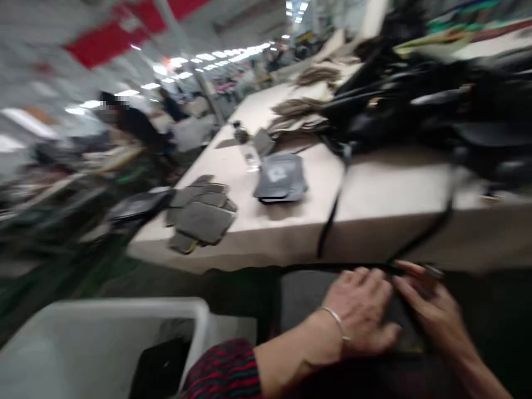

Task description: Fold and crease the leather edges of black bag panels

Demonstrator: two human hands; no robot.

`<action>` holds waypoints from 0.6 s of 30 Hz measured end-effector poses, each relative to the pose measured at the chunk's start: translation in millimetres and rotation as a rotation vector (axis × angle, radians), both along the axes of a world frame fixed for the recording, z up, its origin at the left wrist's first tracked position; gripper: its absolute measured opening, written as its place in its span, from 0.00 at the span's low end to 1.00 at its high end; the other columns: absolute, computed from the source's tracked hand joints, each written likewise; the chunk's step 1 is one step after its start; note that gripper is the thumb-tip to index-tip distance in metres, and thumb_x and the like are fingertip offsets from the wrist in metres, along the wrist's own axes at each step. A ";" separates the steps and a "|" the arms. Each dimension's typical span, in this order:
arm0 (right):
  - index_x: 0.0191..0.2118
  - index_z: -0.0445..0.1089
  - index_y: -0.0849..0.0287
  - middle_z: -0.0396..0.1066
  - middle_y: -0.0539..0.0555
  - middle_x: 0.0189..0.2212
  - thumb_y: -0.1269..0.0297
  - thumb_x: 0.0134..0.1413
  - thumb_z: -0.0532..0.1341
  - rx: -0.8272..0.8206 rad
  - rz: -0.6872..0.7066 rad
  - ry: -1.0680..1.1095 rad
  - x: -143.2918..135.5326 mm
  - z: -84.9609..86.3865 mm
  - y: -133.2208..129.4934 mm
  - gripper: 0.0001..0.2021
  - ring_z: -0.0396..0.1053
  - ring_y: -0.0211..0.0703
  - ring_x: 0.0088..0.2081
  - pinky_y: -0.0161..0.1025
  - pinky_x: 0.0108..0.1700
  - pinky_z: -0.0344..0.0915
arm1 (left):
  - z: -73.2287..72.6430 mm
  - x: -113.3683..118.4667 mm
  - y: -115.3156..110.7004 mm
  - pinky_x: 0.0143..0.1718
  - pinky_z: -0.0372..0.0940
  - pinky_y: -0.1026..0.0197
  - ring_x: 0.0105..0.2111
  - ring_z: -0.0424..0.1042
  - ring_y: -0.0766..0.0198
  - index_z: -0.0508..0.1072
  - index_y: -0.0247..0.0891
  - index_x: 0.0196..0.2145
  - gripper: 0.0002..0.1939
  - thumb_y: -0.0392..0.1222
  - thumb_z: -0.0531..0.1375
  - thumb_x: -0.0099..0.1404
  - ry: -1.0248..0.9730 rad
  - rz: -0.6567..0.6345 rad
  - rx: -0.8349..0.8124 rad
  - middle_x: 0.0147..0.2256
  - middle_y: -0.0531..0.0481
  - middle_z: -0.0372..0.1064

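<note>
A dark grey padded piece (305,293) with a black edge lies low in front of me, below the table's front edge. My left hand (361,310), with a bracelet at the wrist, rests flat on it, palm down and fingers stretched forward. At the right edge of the piece, my right hand (432,305) has its fingers wrapped round a small brownish tool (430,280) with a metallic end; blur hides its exact kind. The right thumb and index finger are near the black edge.
A cloth-covered table (282,238) carries grey flat pieces (203,216), a dark stack (281,177), brown pieces (299,113) and a heap of black material (394,105) with hanging straps. A white bin (103,305) stands at lower left. A person (137,124) is in the left background.
</note>
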State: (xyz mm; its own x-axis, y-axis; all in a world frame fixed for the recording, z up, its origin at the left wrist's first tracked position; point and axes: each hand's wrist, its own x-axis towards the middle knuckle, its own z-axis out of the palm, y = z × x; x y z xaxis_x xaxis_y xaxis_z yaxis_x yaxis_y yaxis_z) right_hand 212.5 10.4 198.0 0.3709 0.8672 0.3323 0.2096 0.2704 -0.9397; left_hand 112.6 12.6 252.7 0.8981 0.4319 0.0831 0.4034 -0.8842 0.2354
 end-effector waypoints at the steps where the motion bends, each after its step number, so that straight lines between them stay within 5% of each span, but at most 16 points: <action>1: 0.35 0.73 0.63 0.68 0.46 0.25 0.53 0.59 0.58 -0.087 -0.085 -0.035 26.2 -3.2 -18.9 0.16 0.65 0.34 0.25 0.32 0.31 0.67 | -6.0 5.4 1.5 0.53 0.60 0.51 0.53 0.61 0.51 0.63 0.33 0.54 0.28 0.56 0.52 0.63 -0.020 0.026 -0.034 0.56 0.41 0.61; 5: 0.42 0.73 0.61 0.62 0.45 0.24 0.59 0.54 0.63 -0.299 -0.153 -0.004 75.6 -12.8 -48.8 0.13 0.60 0.35 0.26 0.32 0.30 0.62 | -17.7 9.9 12.6 0.58 0.56 0.44 0.57 0.56 0.46 0.59 0.34 0.59 0.30 0.49 0.56 0.62 -0.076 -0.015 -0.126 0.60 0.40 0.57; 8: 0.42 0.71 0.61 0.60 0.47 0.26 0.59 0.54 0.63 -0.309 -0.049 -0.044 84.6 -11.4 -40.8 0.13 0.58 0.35 0.26 0.33 0.29 0.59 | -11.0 -17.9 25.9 0.55 0.61 0.49 0.55 0.61 0.54 0.67 0.42 0.52 0.18 0.43 0.55 0.64 -0.156 -0.043 -0.244 0.56 0.45 0.63; 10: 0.41 0.70 0.60 0.62 0.50 0.31 0.57 0.52 0.65 -0.275 0.027 -0.214 89.6 -2.2 -32.0 0.14 0.60 0.36 0.29 0.34 0.31 0.60 | -8.0 -49.7 40.6 0.53 0.62 0.50 0.51 0.64 0.56 0.70 0.45 0.47 0.14 0.45 0.58 0.64 -0.232 0.147 -0.238 0.51 0.47 0.67; 12: 0.40 0.71 0.60 0.64 0.53 0.36 0.54 0.50 0.67 -0.209 0.135 -0.448 95.8 9.2 -17.6 0.16 0.62 0.38 0.33 0.36 0.35 0.61 | -11.3 -85.4 57.6 0.52 0.62 0.47 0.48 0.66 0.55 0.69 0.44 0.49 0.21 0.52 0.62 0.59 -0.266 0.475 -0.241 0.47 0.47 0.68; 14: 0.39 0.71 0.59 0.65 0.53 0.36 0.53 0.50 0.67 -0.143 0.306 -0.669 98.5 18.7 2.6 0.16 0.63 0.40 0.36 0.37 0.38 0.61 | -19.5 -115.7 71.9 0.49 0.63 0.48 0.45 0.68 0.54 0.70 0.41 0.49 0.27 0.57 0.63 0.56 -0.248 0.703 -0.421 0.45 0.47 0.69; 18: 0.35 0.70 0.59 0.66 0.51 0.30 0.63 0.58 0.61 -0.051 0.610 -0.904 86.4 27.9 37.8 0.05 0.63 0.39 0.34 0.35 0.36 0.57 | -30.3 -134.0 85.4 0.41 0.64 0.58 0.40 0.70 0.60 0.75 0.38 0.38 0.19 0.55 0.61 0.58 -0.284 0.755 -0.749 0.38 0.49 0.70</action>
State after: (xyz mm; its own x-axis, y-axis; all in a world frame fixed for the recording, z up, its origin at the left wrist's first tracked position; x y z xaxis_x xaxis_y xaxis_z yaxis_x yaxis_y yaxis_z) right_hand 298.9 48.2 226.0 -0.4892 0.8428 0.2242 0.6720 0.5282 -0.5190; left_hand -21.3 98.0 222.4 0.3713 0.8892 -0.2672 0.6264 -0.0275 0.7790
